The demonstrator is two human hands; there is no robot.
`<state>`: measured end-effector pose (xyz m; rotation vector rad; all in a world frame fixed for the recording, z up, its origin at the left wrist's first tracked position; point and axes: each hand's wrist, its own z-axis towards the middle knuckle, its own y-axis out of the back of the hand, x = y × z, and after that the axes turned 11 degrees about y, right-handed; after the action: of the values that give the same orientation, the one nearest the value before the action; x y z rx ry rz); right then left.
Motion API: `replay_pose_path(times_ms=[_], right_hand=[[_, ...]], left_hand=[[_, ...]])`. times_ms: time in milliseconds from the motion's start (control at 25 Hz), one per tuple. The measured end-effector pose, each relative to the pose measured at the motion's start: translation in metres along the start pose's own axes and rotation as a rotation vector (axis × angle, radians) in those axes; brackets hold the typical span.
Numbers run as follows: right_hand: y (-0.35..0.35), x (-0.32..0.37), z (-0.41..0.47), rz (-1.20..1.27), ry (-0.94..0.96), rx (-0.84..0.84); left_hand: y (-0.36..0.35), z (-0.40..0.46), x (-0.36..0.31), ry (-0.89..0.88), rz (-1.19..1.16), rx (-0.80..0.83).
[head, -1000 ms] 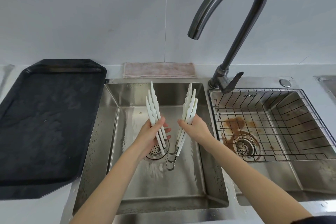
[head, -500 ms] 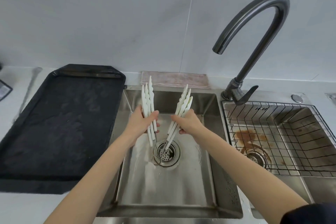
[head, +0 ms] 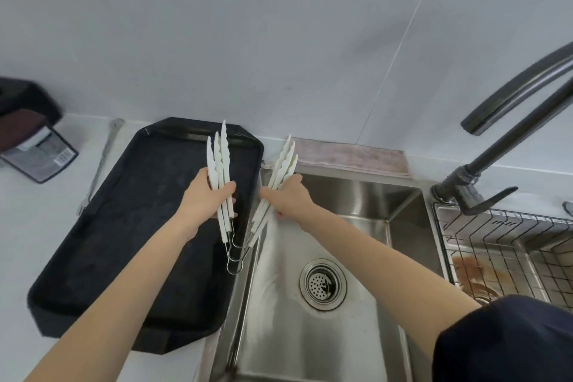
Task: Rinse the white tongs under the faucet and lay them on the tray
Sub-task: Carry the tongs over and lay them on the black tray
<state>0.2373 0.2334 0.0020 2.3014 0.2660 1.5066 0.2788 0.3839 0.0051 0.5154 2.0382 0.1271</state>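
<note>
While over the tray's [head: 93, 257] edge, white tongs [head: 220, 164] between both hands [head: 204, 195].

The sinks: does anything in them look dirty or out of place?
Yes. The right basin, under the wire rack, has a brown rusty-looking stain around its drain. The left basin looks clean, only wet. The hands' white tongs look undamaged.

No legible text anywhere.

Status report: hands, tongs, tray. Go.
Left hand and right hand each shut on one side of the white tongs. Tongs aloft, spread, at the black tray edge. Tray bare below them; nothing in the way.
</note>
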Motion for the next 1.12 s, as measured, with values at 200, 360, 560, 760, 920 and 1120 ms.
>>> replay_pose_path(times_ms=[200,360,560,760,920,1120], right_hand=[[-0.045,0.02,0.036,-0.15,0.047,-0.001],[-0.072,0.02,0.06,-0.281,0.043,-0.002],[-0.079,0.014,0.075,-0.491,0.065,0.012],[-0.074,0.012,0.078,-0.563,0.129,0.012],[-0.07,0.002,0.063,-0.679,0.304,-0.031],[-0.074,-0.023,0.044,-0.921,0.539,0.117]], left_hand=[[0.036,0.033,0.009,0.092,0.059,-0.068],[0.047,0.058,0.021,0.153,0.207,-0.113],[0.046,0.08,0.032,0.152,0.449,-0.163],[0.048,0.096,0.035,0.126,0.56,-0.168],[0.049,0.083,0.042,0.019,0.677,-0.245],[0.043,0.066,0.08,-0.249,0.976,-0.228]])
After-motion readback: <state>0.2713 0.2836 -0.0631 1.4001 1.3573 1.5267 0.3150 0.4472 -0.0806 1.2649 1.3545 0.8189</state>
